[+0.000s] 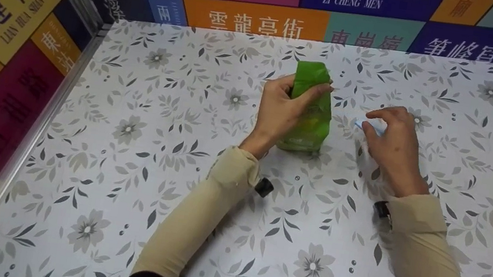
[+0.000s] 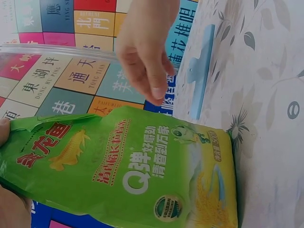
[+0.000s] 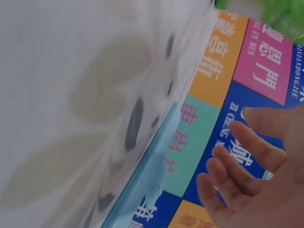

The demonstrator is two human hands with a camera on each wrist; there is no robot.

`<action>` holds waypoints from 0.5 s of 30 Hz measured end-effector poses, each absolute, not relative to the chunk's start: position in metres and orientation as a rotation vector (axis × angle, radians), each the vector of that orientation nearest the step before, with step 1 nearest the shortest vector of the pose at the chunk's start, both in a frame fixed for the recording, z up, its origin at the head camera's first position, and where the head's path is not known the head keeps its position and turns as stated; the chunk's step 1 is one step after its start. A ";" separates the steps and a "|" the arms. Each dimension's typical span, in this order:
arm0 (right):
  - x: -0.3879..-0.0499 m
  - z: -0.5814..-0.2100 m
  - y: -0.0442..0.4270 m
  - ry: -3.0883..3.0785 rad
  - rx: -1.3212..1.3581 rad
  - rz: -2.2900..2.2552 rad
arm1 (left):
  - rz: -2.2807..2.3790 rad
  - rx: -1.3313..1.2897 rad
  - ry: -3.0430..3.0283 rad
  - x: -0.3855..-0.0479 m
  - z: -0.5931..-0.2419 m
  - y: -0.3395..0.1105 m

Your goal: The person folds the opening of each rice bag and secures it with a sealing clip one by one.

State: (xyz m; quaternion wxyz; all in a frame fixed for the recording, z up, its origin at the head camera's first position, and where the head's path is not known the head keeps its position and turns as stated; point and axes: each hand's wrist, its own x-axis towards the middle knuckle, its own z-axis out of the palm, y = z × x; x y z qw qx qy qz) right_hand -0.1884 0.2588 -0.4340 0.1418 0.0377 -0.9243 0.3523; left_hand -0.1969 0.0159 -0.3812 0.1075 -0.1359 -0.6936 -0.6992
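1. Green bag [image 1: 315,122] upright on table [image 1: 170,122], nearer far edge than near edge; left hand [image 1: 279,108] grips its upper part.
2. Right hand [image 1: 395,139] — holds nothing, fingers loosely bent, thumb apart; toward table's right edge from bag.
3. Blue clip [image 2: 203,71] — on table, near right hand.

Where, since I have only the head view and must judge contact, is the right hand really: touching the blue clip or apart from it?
Observer: Apart. The left wrist view shows a gap between the right hand and the blue clip.
Operator: Thanks. And what's printed on the green bag? I can't make it out.
Observer: The left wrist view shows a golden fish there, beside large red characters.
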 end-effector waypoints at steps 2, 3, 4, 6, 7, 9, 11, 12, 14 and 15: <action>-0.188 -0.434 0.263 -2.734 0.080 1.020 | -2.063 -0.397 -2.041 -0.196 -0.381 0.016; -0.187 -0.434 0.265 -2.768 0.067 1.026 | -2.068 -0.396 -2.042 -0.196 -0.382 0.016; -0.186 -0.434 0.267 -2.799 0.058 1.028 | -2.074 -0.394 -2.044 -0.196 -0.382 0.016; -0.186 -0.434 0.269 -2.853 0.044 1.025 | -2.082 -0.388 -2.050 -0.196 -0.382 0.017; -0.185 -0.434 0.270 -2.873 0.037 1.027 | -2.091 -0.384 -2.052 -0.196 -0.382 0.017; -0.185 -0.433 0.270 -2.906 0.022 1.038 | -2.099 -0.375 -2.054 -0.196 -0.382 0.017; -0.186 -0.432 0.270 -2.925 0.012 1.043 | -2.103 -0.363 -2.055 -0.196 -0.382 0.016; -0.186 -0.432 0.270 -2.930 0.011 1.036 | -2.103 -0.358 -2.061 -0.196 -0.382 0.015; -0.186 -0.431 0.271 -2.936 0.013 1.018 | -2.104 -0.356 -2.064 -0.196 -0.381 0.015; -0.186 -0.431 0.271 -2.936 0.015 1.008 | -2.102 -0.357 -2.068 -0.197 -0.380 0.014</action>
